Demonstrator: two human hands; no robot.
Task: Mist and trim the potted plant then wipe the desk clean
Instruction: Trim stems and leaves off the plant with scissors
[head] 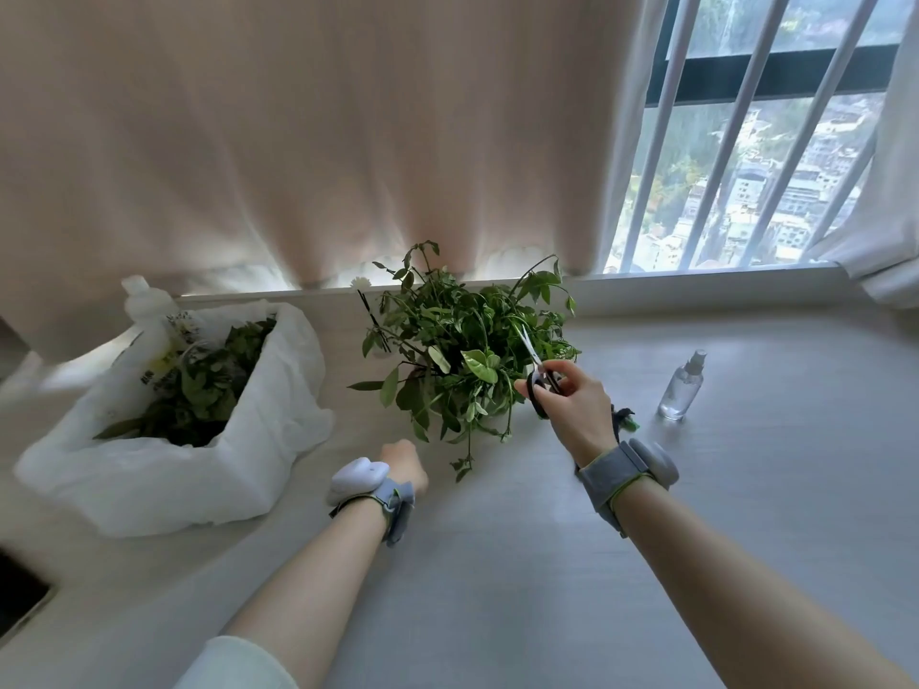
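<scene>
A leafy green potted plant (462, 355) stands on the white desk (547, 564) near the window sill. My right hand (572, 405) grips black-handled scissors (537, 370), their blades pointing up into the right side of the foliage. My left hand (405, 462) hovers low by the plant's front left, its fingers curled under and mostly hidden; I see nothing in it. A small clear spray bottle (682, 387) stands upright on the desk to the right of my right hand.
A white plastic bag (209, 450) holding cut leaves sits open at the left, a white bottle (144, 300) behind it. A beige curtain (298, 141) hangs behind the desk. A small dark scrap (624, 422) lies beside my right wrist. A dark object (20, 594) shows at the lower left edge.
</scene>
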